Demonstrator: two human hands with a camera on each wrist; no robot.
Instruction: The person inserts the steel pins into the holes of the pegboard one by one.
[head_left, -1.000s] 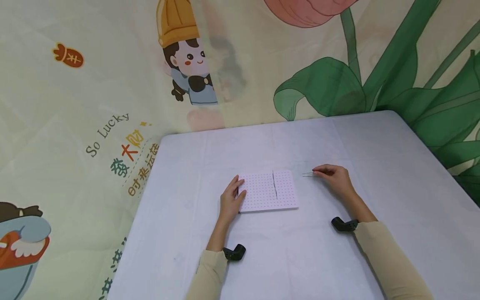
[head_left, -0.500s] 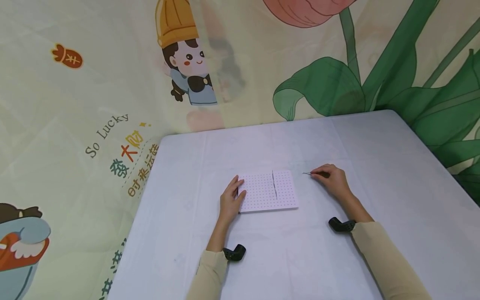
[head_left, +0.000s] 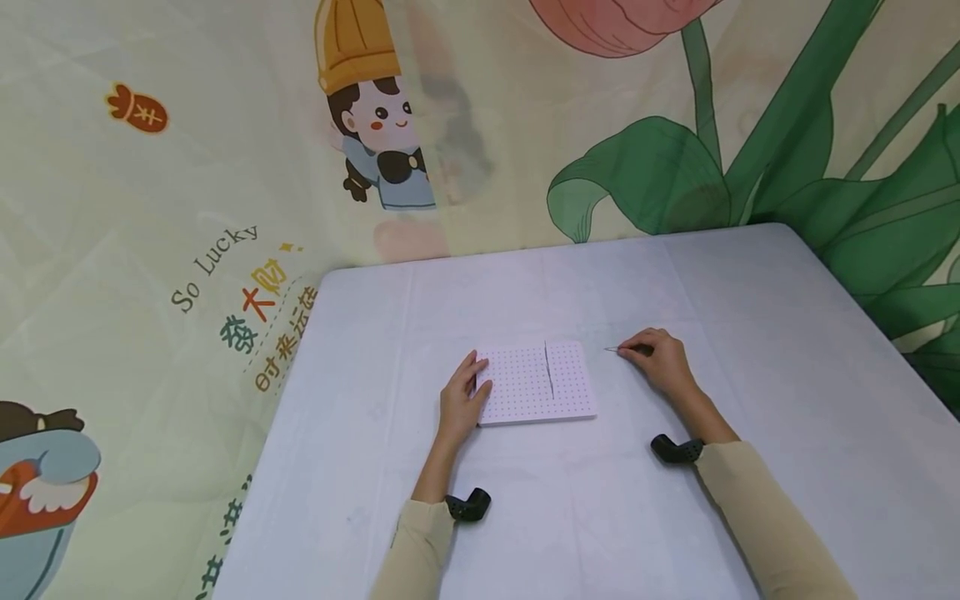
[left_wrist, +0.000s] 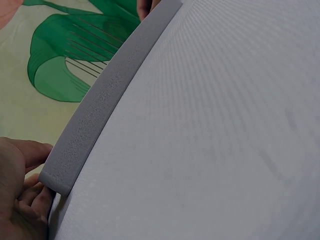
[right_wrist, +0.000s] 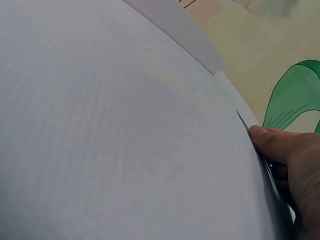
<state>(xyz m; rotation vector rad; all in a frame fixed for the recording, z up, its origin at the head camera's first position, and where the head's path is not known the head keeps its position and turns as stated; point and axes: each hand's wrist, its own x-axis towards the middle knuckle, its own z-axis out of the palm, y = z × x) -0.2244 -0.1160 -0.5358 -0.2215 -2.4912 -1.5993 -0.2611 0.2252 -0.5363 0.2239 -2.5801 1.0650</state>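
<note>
A white pegboard [head_left: 517, 392] dotted with small holes lies on the table. Across its right part runs a dark line of thin pins [head_left: 550, 371]; the left wrist view shows several thin pins [left_wrist: 87, 47] standing up from it, side by side. My left hand [head_left: 459, 402] holds the board's left edge, thumb near the front and fingers further back. Off the board's right side, my right hand [head_left: 663, 362] pinches tweezers [head_left: 611, 349], whose tips point left and lie close together. Whether anything sits between the tips is too small to tell.
A white cloth covers the table [head_left: 570, 517], whose far edge meets a printed backdrop [head_left: 495, 125]. Black wrist cameras are worn on both arms, the left one [head_left: 470, 505] and the right one [head_left: 677, 450].
The tweezers' prongs, spread apart a second ago, have come together. My right hand and forearm have shifted slightly left. Left hand and pegboard have stayed still.
</note>
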